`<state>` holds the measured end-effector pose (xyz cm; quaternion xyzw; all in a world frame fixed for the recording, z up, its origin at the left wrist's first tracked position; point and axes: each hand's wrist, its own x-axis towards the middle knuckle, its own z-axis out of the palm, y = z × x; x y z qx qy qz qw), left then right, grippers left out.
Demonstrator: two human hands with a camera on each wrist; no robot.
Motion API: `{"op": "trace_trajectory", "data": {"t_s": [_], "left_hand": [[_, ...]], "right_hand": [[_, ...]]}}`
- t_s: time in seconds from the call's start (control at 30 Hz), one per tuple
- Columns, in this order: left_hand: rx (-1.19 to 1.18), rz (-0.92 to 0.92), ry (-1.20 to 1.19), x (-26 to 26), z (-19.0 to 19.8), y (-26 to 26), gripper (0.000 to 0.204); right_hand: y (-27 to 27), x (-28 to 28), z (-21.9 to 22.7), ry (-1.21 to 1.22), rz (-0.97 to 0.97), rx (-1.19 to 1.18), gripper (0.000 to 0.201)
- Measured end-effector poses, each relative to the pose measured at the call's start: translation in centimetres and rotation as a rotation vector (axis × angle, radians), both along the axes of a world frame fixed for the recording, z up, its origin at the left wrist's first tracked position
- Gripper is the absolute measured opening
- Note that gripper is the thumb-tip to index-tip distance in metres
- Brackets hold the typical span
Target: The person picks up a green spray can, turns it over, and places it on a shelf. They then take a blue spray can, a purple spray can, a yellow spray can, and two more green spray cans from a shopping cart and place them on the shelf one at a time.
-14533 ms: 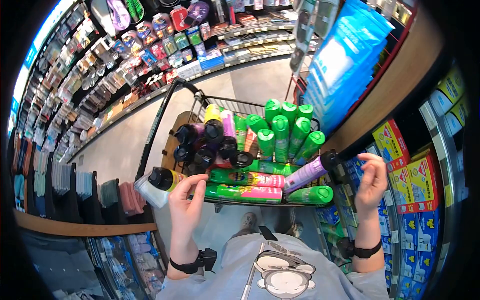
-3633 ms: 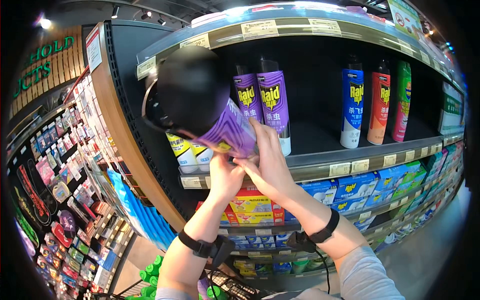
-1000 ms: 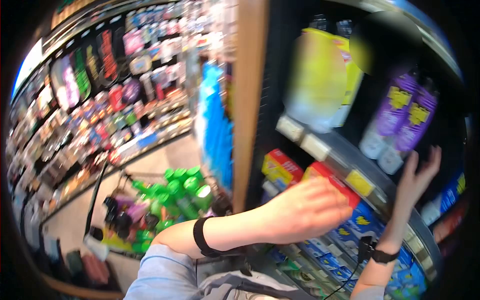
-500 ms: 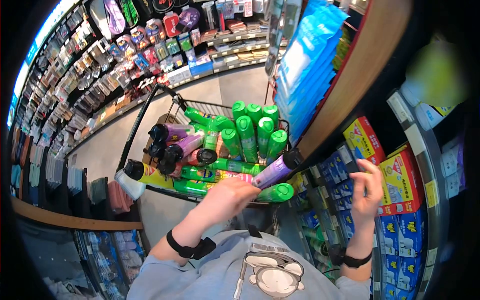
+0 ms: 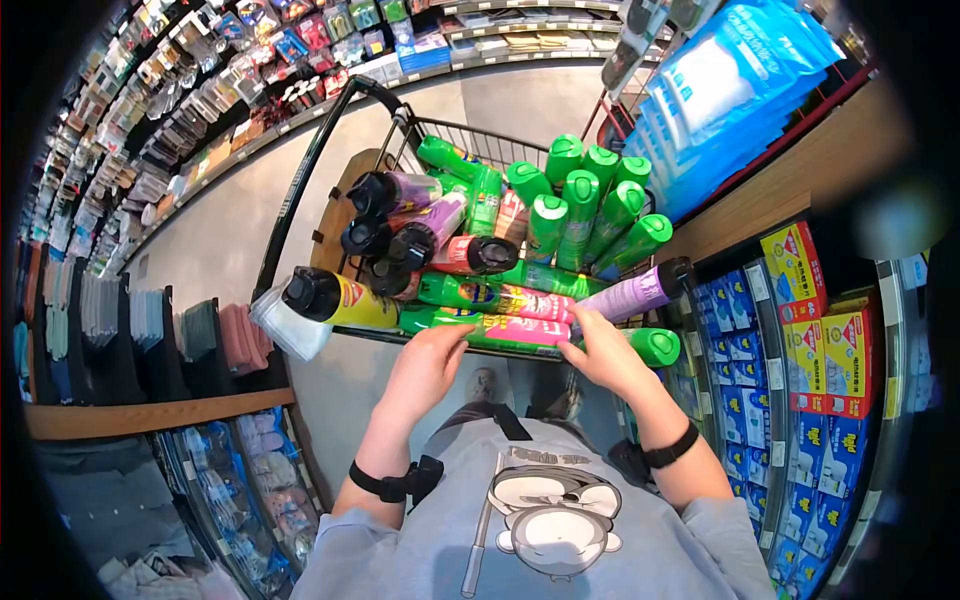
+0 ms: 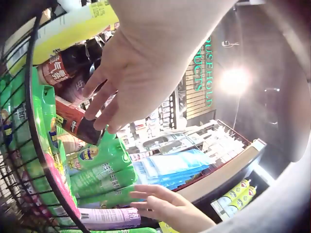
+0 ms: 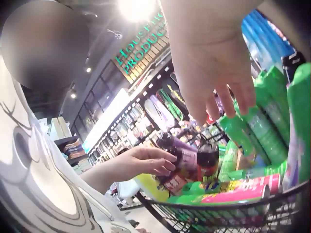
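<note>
Holds nothing in left hand or right hand, with fingers relaxed and partly spread; hovers near 2 pink-and-green cans inside the cart, at frame center.

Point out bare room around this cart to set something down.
Bare floor lies between the cart and the folded cloths, and beyond its far rim, toward the back shelves. Inside, the cart is crowded with cans.

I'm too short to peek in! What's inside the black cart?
The cart holds lots of green cans, plus purple cans, red cans and a yellow can. They're piled up and hide most of the bottom, so I can't tell what's underneath.
</note>
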<state>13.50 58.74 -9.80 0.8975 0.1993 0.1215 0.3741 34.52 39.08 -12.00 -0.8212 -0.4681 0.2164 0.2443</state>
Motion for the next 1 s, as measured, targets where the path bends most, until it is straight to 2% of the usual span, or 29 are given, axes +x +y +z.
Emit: {"op": "trace_trajectory", "data": {"t_s": [0.03, 0.1, 0.13, 0.17, 0.2, 0.23, 0.3, 0.37, 0.43, 0.47, 0.5, 0.57, 0.63, 0.7, 0.77, 0.83, 0.87, 0.93, 1.0], "left_hand": [[-0.040, 0.008, 0.038, -0.6, -0.3, 0.3, 0.025], [-0.014, 0.001, 0.050, -2.1, -1.6, 1.0, 0.029], [0.019, -0.010, 0.061, -2.8, -2.4, 1.4, 0.034], [0.018, -0.005, 0.065, -3.4, -3.0, 1.7, 0.034], [0.018, 0.047, 0.116, -4.0, -3.5, 2.0, 0.040], [0.019, 0.099, 0.168, -4.4, -4.0, 2.3, 0.046], [-0.011, 0.114, 0.191, -4.8, -5.5, 3.2, 0.052], [-0.042, 0.123, 0.209, -4.9, -6.5, 3.9, 0.057], [0.015, 0.086, 0.241, -4.7, -7.1, 4.3, 0.061], [0.014, 0.079, 0.238, -4.6, -7.2, 4.5, 0.061], [0.000, 0.066, 0.259, -4.5, -7.3, 4.6, 0.063], [-0.016, 0.043, 0.279, -4.4, -7.3, 4.8, 0.064], [-0.008, 0.030, 0.308, -4.4, -7.3, 5.1, 0.065], [-0.018, 0.014, 0.311, -4.5, -7.3, 5.4, 0.064], [-0.028, 0.002, 0.314, -4.4, -7.3, 5.5, 0.064], [-0.023, 0.007, 0.315, -4.3, -6.9, 5.4, 0.063], [-0.022, 0.001, 0.311, -4.3, -7.0, 5.4, 0.063], [-0.030, 0.021, 0.303, -4.2, -7.1, 5.3, 0.062], [-0.038, 0.006, 0.305, -4.1, -6.8, 5.5, 0.062]], "right_hand": [[0.7, -0.1, -1.2, 0.003, 0.002, -0.007, 0.055], [2.1, -0.1, -3.2, 0.109, -0.294, -0.299, 0.058], [2.5, 0.0, -4.3, 0.112, -0.290, -0.302, 0.058], [2.8, 0.2, -5.4, 0.145, -0.318, -0.423, 0.063], [2.9, 0.4, -6.4, 0.179, -0.346, -0.544, 0.070], [3.0, 0.4, -7.3, 0.183, -0.341, -0.545, 0.070], [2.7, 0.6, -8.9, 0.268, -0.389, -0.494, 0.074], [1.8, 0.5, -10.8, 0.242, -0.435, -0.418, 0.069], [1.4, 0.2, -10.7, 0.359, -0.557, -0.279, 0.068], [1.2, 0.3, -10.5, 0.393, -0.583, -0.242, 0.042], [1.1, 0.4, -10.4, 0.391, -0.591, -0.241, 0.042], [0.6, 0.6, -10.2, 0.562, -0.601, -0.017, 0.040], [1.4, -0.1, -8.0, 0.624, -0.638, 0.055, 0.042], [1.4, -0.3, -7.0, 0.943, -0.714, 0.209, 0.041], [1.6, -0.7, -5.8, 0.897, -0.749, 0.175, 0.039], [2.9, -1.9, -3.7, 1.004, -0.885, 0.328, 0.046], [3.0, -2.0, -3.2, 1.000, -0.889, 0.334, 0.046], [3.1, -2.2, -2.5, 1.067, -0.746, 0.256, 0.047], [3.1, -2.7, -1.2, 1.023, -0.717, 0.278, 0.045]]}}
